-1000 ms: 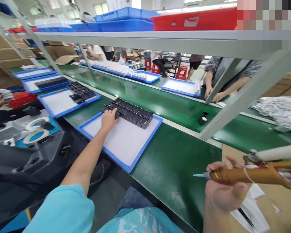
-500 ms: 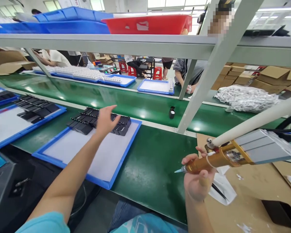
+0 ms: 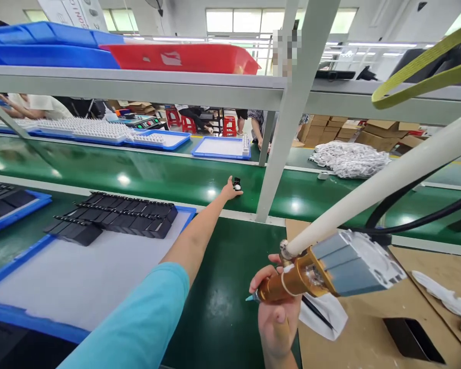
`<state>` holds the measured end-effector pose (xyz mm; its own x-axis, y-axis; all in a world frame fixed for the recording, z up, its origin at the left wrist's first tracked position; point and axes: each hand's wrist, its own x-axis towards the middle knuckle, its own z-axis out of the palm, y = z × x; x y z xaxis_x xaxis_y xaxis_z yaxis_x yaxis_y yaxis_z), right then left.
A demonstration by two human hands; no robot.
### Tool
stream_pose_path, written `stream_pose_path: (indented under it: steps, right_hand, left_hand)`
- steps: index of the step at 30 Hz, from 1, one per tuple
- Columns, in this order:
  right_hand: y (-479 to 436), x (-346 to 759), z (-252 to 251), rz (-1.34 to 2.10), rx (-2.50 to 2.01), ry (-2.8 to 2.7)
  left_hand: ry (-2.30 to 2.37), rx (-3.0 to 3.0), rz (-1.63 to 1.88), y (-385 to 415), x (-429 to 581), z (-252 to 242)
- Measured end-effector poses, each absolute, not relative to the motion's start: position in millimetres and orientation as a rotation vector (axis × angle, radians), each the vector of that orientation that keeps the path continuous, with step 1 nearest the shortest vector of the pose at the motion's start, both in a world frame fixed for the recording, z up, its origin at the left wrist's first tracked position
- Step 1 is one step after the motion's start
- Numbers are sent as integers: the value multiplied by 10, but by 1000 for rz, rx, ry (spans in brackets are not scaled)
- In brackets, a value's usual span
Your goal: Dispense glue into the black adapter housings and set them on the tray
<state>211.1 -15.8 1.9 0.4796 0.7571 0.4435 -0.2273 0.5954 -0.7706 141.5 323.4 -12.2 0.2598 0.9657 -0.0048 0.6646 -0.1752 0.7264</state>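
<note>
My left hand [image 3: 230, 190] is stretched far forward over the green belt, thumb and fingers apart around a small black box [image 3: 237, 183] with a raised lid and a white spot. Whether the fingers touch the box I cannot tell. My right hand [image 3: 276, 312] is wrapped from below around an amber glue dispenser [image 3: 278, 287] with a pale blue needle tip [image 3: 250, 298], which points left above the green table. Left of my arm lies a blue-rimmed tray [image 3: 119, 277], its white liner bearing rows of black boxes [image 3: 126, 215].
A white pole [image 3: 384, 179] slopes down to the dispenser, with black cables beside it. A slanted grey post [image 3: 280, 128] stands right of my left hand. Tweezers [image 3: 317, 312] lie on white paper over cardboard [image 3: 361, 338], near an open black case [image 3: 413, 338].
My left hand has moved from above the rows of black boxes forward and right to the lone box on the belt. My right hand still holds the dispenser. The view has turned right.
</note>
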Motion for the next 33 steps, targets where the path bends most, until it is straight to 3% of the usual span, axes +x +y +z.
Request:
stream_pose_path:
  steps: [7, 12, 18, 24, 33]
  right_hand:
    - [-172, 2123, 107, 606, -731, -851]
    - [-171, 2116, 140, 636, -728, -838]
    - [-130, 2136, 160, 568, -673, -880]
    - [-94, 2097, 172, 532, -691, -886]
    - [-148, 1921, 197, 512, -699, -919]
  left_hand:
    - [1350, 2151, 538, 2726, 987, 123]
    - [1122, 2251, 373, 1642, 364, 258]
    - [1002, 2126, 277, 424, -164, -86]
    - [1102, 1878, 571, 14, -58, -320]
    - [1218, 1516, 969, 50, 147, -562]
